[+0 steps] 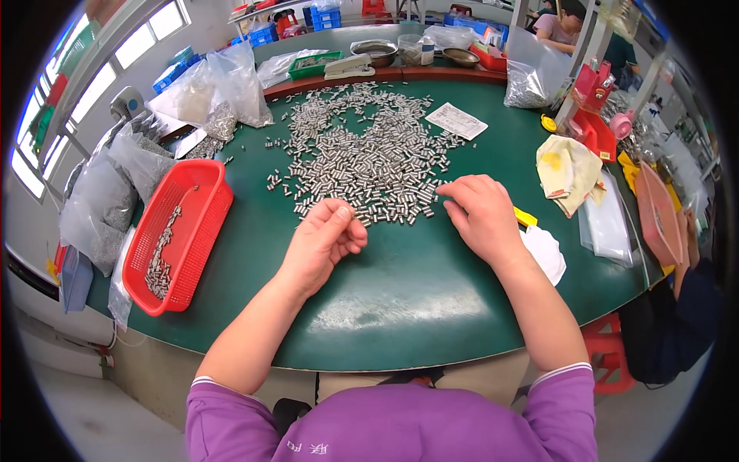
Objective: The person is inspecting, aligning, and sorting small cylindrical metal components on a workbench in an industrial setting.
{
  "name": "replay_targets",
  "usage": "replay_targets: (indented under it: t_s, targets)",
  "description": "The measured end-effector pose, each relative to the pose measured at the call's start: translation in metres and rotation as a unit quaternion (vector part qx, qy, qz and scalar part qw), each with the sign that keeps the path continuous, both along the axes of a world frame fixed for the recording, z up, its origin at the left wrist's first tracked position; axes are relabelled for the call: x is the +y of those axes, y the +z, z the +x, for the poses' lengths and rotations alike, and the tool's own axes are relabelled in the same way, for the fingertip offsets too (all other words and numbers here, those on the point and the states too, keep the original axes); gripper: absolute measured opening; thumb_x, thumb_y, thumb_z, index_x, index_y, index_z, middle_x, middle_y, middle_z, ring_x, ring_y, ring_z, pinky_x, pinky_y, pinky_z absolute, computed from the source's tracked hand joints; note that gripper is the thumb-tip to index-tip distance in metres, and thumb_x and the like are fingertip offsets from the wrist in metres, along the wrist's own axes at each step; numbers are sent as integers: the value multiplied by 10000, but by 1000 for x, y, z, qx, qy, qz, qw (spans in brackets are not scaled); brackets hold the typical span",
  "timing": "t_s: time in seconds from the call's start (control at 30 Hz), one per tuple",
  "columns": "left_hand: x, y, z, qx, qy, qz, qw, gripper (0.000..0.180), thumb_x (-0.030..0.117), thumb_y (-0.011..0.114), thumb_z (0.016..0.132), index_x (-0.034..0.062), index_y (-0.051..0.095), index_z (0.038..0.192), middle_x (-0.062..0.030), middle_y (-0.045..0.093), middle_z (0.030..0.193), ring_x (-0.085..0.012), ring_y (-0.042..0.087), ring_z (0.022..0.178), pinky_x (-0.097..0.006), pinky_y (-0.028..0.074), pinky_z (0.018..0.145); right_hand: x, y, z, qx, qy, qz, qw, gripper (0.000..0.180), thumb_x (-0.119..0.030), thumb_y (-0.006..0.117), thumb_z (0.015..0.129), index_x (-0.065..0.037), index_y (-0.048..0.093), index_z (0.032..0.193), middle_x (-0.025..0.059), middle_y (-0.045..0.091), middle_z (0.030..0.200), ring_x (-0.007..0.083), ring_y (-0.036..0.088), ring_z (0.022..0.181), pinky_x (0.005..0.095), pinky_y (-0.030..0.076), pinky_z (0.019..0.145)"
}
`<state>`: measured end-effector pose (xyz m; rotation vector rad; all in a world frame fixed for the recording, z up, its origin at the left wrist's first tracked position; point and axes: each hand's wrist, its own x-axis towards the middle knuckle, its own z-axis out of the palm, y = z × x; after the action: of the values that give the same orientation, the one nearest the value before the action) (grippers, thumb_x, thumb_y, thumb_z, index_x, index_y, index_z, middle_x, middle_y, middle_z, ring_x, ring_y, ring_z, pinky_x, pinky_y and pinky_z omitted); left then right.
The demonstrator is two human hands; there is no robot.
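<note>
A wide heap of small silver metal cylinders (369,154) lies spread over the green tabletop in front of me. At its near left edge is my left hand (327,237), thumb and forefinger pinched together, the other fingers curled. Whatever sits in that pinch, if anything, is too small to make out. Beside the heap's right edge, my right hand (479,214) is palm down with thumb and fingers apart, its fingertips close to the outermost cylinders. To the left stands a red plastic basket (208,231) with more small metal pieces along its bottom.
Clear bags of metal parts (96,223) crowd the left side. A paper slip (456,121) lies right of the heap; a stapler (349,68) and metal bowls (375,51) stand behind. At right are a stained cloth (568,173), a white cloth (545,254) and a red tray (658,212).
</note>
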<state>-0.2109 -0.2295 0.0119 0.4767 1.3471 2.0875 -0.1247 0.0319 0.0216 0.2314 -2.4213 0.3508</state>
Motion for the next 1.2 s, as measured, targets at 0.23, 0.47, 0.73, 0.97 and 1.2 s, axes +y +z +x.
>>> replay_targets:
  t_s: [0.23,0.47,0.73,0.97,1.2]
  targets:
    - [-40,38,-26,378,327,-15,866,105,98,530,994,31,543,1074,-73,660,925,-135,636,831,-261,519,740,-5,-11,-6,25,38,17,999,153,-64,692,748,-122,656,884,25,614,865,245,584,871,386,442,761]
    - [-181,93,-52,527,518,-394,546,179,106,524,984,54,608,1134,-127,690,959,-225,677,913,-315,525,802,0,-15,-5,48,51,7,998,112,-67,682,757,-116,646,851,21,613,855,245,587,866,392,444,751]
    - [-180,60,-24,606,422,-490,463,273,88,633,866,40,631,1134,-189,510,1320,-369,472,1242,-441,381,1050,-1,-14,-6,59,52,20,997,104,-82,668,766,-122,653,861,14,616,859,234,584,870,377,442,747]
    - [-57,18,2,719,263,-373,525,280,36,686,771,79,642,1044,-134,527,1295,-372,450,1277,-464,397,1030,-4,-12,-9,62,55,13,996,96,-77,669,772,-122,654,855,10,613,852,225,583,870,374,437,764]
    - [-43,-4,1,575,215,-403,679,381,-4,662,770,71,597,1137,-93,600,1021,-285,585,984,-387,481,876,-4,-7,-7,84,61,2,995,100,-67,669,757,-128,645,834,11,599,819,236,579,857,389,439,745]
